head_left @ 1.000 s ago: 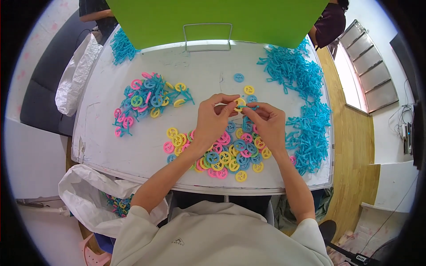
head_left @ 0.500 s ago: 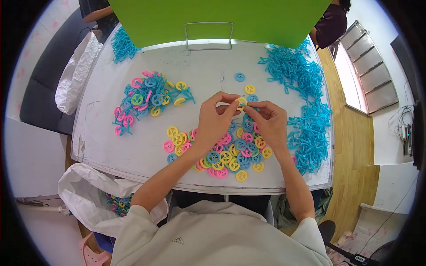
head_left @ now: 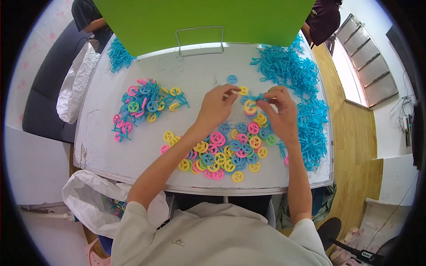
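Observation:
My right hand pinches a blue plastic stick piece between thumb and fingers. A yellow spoked ring sits at the end of that piece, apparently joined to it. My left hand is just left of another yellow ring on the table, its index finger at the ring's edge and thumb apart. Beyond it lies a single blue ring. Below both hands spreads a loose heap of pink, yellow, blue and green rings.
Blue stick pieces form a long pile along the table's right side. At left is a pile of rings joined with sticks. A green board stands across the far side, people beyond it. An open white sack sits lower left.
My hands have moved apart; before, they met around a yellow ring. The right hand now has the ring and stick piece, and the left has gone to another yellow ring. The view shifted slightly.

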Available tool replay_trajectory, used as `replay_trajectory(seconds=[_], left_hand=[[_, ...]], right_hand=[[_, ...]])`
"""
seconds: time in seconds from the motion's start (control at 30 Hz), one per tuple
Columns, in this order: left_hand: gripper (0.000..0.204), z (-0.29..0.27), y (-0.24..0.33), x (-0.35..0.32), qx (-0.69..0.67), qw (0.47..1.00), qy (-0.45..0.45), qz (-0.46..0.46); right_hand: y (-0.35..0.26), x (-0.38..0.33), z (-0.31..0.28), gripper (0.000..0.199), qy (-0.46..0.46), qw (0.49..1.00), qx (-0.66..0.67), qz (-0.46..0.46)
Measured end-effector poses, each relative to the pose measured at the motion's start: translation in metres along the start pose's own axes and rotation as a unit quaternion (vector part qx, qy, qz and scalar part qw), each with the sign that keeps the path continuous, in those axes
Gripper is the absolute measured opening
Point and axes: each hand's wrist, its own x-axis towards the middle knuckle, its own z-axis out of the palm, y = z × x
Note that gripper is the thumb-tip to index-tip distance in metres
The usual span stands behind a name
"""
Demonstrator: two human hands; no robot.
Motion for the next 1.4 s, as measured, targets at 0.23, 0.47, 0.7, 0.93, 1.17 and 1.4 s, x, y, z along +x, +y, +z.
replay_trajectory(seconds=[0.23, 0.47, 0.7, 0.93, 1.17, 1.4], left_hand=[[0.022, 0.010, -0.022, 0.049, 0.445, 0.821, 0.149, 0.327], [0.020, -0.012, 0.012, -0.005, -0.057, 0.996, 0.028, 0.062], [0.018, -0.018, 0.016, -0.035, 0.018, 0.997, 0.036, 0.064], [0.015, -0.015, 0.010, -0.035, -0.072, 0.997, 0.023, 0.014], [0.007, -0.003, -0.008, -0.035, -0.039, 0.994, 0.062, 0.079], [0.005, 0.005, -0.021, -0.030, 0.004, 0.990, 0.084, 0.110]], right_hand=[[-0.007, 0.006, 0.004, 0.016, 0.091, 0.965, 0.196, 0.151], [-0.008, 0.001, 0.004, 0.021, -0.009, 0.991, -0.044, 0.122], [-0.024, -0.003, 0.022, 0.020, -0.065, 0.972, 0.004, 0.224], [-0.020, -0.005, 0.026, 0.019, -0.080, 0.988, -0.049, 0.122], [-0.019, -0.005, 0.022, 0.017, -0.113, 0.989, -0.062, 0.074], [-0.014, -0.005, 0.017, 0.015, -0.134, 0.983, -0.064, 0.107]])
